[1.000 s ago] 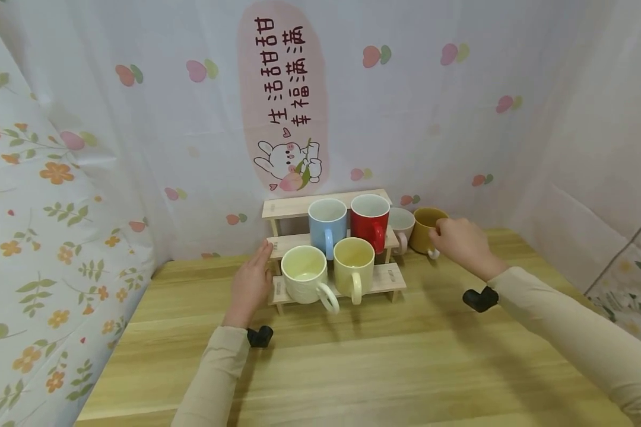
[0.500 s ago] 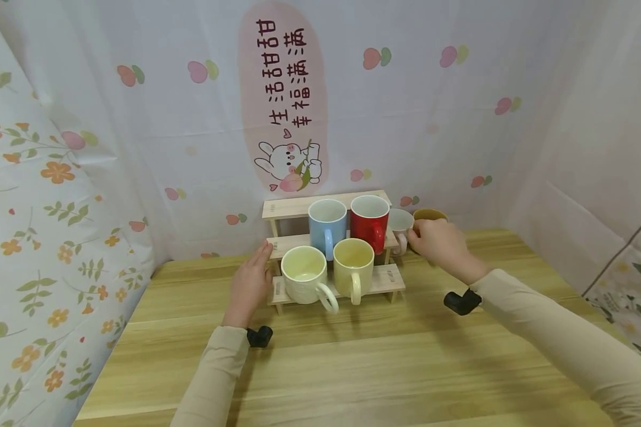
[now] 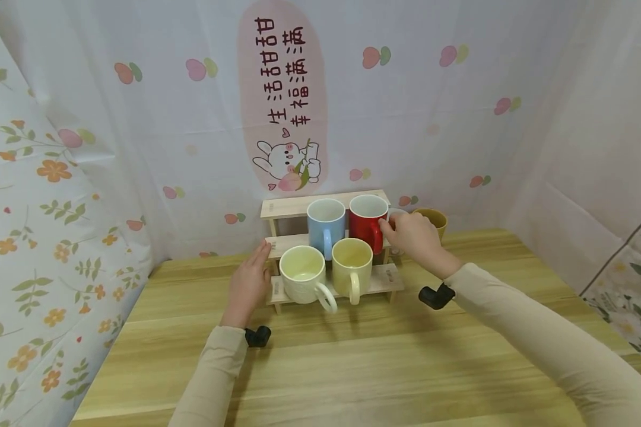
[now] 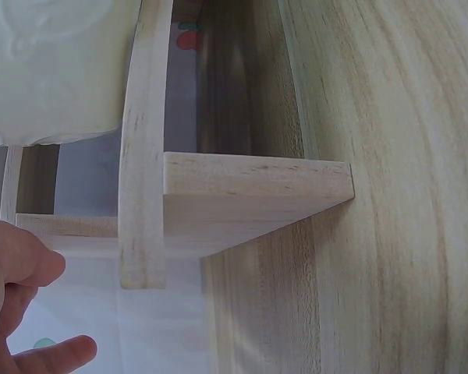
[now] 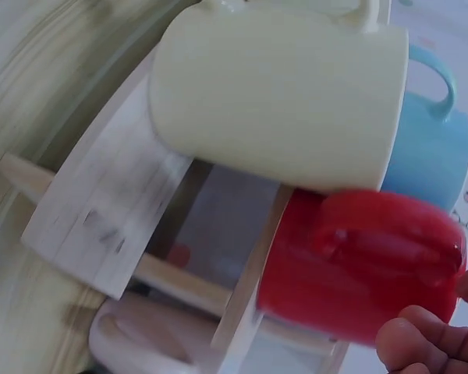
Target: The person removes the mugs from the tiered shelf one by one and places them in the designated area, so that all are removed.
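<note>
My left hand (image 3: 250, 287) rests with straight fingers against the left end of the tiered wooden rack (image 3: 294, 206). On its middle step stand a light blue mug (image 3: 324, 225) and a red mug (image 3: 363, 228). The fingertips of my right hand (image 3: 419, 240) are right at the red mug's rim, beside its handle; in the right wrist view the thumb and fingers (image 5: 409, 347) stand apart there. Two pale yellow mugs, a wide one (image 3: 301, 281) and a straight one (image 3: 347, 270), sit on the lowest step, handles toward me.
A pale pink mug (image 5: 148, 335) stands on the table (image 3: 320, 367) right of the rack, mostly hidden behind my right hand in the head view. Beyond it is a mustard mug (image 3: 435, 220). A patterned cloth (image 3: 203, 136) hangs close behind the rack.
My right hand has moved left from the mustard mug, past the pale pink mug, to the red mug. My left hand stays at the rack, and the mugs have not moved.
</note>
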Tool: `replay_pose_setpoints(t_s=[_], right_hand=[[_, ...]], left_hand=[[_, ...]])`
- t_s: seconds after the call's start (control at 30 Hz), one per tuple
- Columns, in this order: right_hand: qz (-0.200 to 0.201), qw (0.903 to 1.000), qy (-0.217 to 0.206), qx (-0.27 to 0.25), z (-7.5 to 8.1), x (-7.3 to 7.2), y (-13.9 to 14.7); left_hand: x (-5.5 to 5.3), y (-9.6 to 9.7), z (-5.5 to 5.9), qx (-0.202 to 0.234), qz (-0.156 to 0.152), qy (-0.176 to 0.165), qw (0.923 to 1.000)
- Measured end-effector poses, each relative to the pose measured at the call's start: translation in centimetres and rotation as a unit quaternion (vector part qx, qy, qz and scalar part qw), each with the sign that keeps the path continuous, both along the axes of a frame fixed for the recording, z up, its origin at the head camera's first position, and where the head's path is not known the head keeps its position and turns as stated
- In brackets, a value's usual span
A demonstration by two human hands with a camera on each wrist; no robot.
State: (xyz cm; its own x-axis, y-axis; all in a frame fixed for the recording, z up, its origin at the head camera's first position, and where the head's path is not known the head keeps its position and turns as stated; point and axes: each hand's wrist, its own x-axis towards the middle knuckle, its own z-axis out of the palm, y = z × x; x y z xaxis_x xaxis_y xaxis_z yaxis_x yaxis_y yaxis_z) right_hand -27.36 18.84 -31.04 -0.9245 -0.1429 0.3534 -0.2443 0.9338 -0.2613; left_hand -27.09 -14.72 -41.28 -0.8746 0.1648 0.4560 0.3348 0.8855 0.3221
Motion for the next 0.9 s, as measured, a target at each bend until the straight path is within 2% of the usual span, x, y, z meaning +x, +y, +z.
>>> replay_pose_setpoints(t_s=[0.13, 0.3, 0.43, 0.57, 0.67, 0.9], right_hand=[[0.006, 0.9999, -0.01, 0.002, -0.2, -0.1, -1.1], [0.015, 0.9986, 0.025, 0.044, -0.6, -0.3, -1.9], [0.013, 0.997, 0.05, 0.057, -0.8, -0.5, -2.1], [0.018, 0.9963, 0.066, 0.053, -0.8, -0.5, -2.1], [0.016, 0.9971, 0.057, 0.046, -0.8, -0.4, -2.2], [0.008, 0.9989, 0.045, 0.002, -1.3, -0.6, -1.3]], left_hand=[[0.0, -0.2, -0.3, -0.003, 0.003, -0.004, 1.0], [-0.1, -0.2, -0.5, -0.004, 0.005, -0.012, 0.9999], [-0.1, -0.2, -0.5, 0.001, 0.002, -0.001, 1.0], [-0.1, -0.2, -0.4, 0.007, -0.001, 0.001, 1.0], [-0.1, -0.2, -0.2, 0.005, -0.001, -0.011, 0.9999], [-0.3, -0.2, -0.2, 0.006, -0.006, -0.012, 0.9999]])
